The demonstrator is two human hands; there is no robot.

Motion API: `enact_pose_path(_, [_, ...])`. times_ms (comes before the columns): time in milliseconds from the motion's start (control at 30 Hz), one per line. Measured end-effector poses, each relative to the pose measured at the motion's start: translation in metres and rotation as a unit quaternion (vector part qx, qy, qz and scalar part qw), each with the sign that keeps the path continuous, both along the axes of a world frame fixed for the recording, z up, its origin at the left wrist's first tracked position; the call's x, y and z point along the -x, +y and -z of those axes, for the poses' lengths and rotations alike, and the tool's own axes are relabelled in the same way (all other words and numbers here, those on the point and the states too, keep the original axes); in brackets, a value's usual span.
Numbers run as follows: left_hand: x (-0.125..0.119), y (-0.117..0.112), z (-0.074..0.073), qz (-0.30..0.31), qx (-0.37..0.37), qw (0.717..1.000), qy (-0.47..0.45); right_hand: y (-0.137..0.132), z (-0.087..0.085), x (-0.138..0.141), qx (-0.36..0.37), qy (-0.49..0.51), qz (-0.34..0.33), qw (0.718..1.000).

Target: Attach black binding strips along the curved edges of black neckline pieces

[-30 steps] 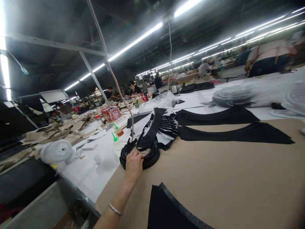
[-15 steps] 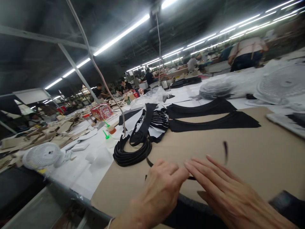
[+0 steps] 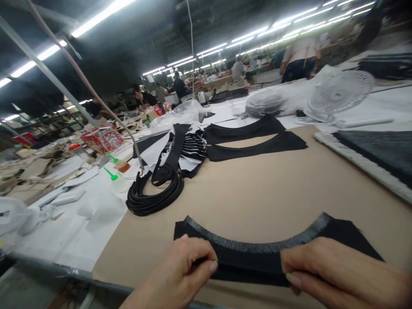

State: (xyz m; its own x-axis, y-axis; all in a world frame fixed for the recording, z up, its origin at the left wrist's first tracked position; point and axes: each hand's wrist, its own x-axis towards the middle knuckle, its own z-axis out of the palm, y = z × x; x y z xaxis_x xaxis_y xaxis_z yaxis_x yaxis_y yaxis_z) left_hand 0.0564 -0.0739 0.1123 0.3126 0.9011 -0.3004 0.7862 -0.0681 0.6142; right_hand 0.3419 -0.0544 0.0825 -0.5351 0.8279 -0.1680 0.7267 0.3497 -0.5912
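Note:
A curved black fabric piece (image 3: 247, 259) lies near the table's front edge, with a greyish, shiny band along its concave far edge. My left hand (image 3: 189, 268) pinches its near edge left of the middle between thumb and curled fingers. Farther right, my right hand (image 3: 325, 268) is closed on the same near edge, thumb underneath. Beyond the hands, a bundle of black curved strips (image 3: 157, 195) rests on the tan board (image 3: 244, 193). Two similar black curved pieces (image 3: 257, 147) lie farther back.
Glue bottles with green tips (image 3: 117, 182) stand at the left, by a red patterned box (image 3: 103, 139). A white fan (image 3: 343, 92) is at the back right, near a board bearing dark material (image 3: 380, 150). A cable (image 3: 86, 81) hangs down at left. Several people work farther back.
My hands have moved apart, from close together over the table to gripping the black fabric piece, which now shows fully. The surroundings have shifted left in view.

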Motion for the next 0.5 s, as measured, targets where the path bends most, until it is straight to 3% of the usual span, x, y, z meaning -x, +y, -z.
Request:
enact_pose_path(133, [-0.017,-0.005,0.024,0.037,0.137,0.988,-0.058,-0.018,0.016,-0.009,0.170,-0.010,0.021,0.985])
enact_pose_path(200, [-0.025,-0.004,0.031,0.034,0.147,0.986,-0.066,-0.018,0.019,-0.007,0.194,-0.013,0.058,0.979])
enact_pose_path(267, [-0.033,-0.001,0.035,0.003,0.111,0.993,-0.040,-0.014,0.020,-0.004,0.217,-0.019,0.079,0.973])
enact_pose_path(367, [-0.042,0.004,0.035,-0.013,0.041,0.999,-0.007,-0.006,0.019,0.000,0.192,-0.018,0.089,0.977])
enact_pose_path(500, [-0.051,0.014,0.036,-0.006,0.034,0.999,0.024,-0.001,0.023,0.003,0.131,-0.016,0.098,0.986])
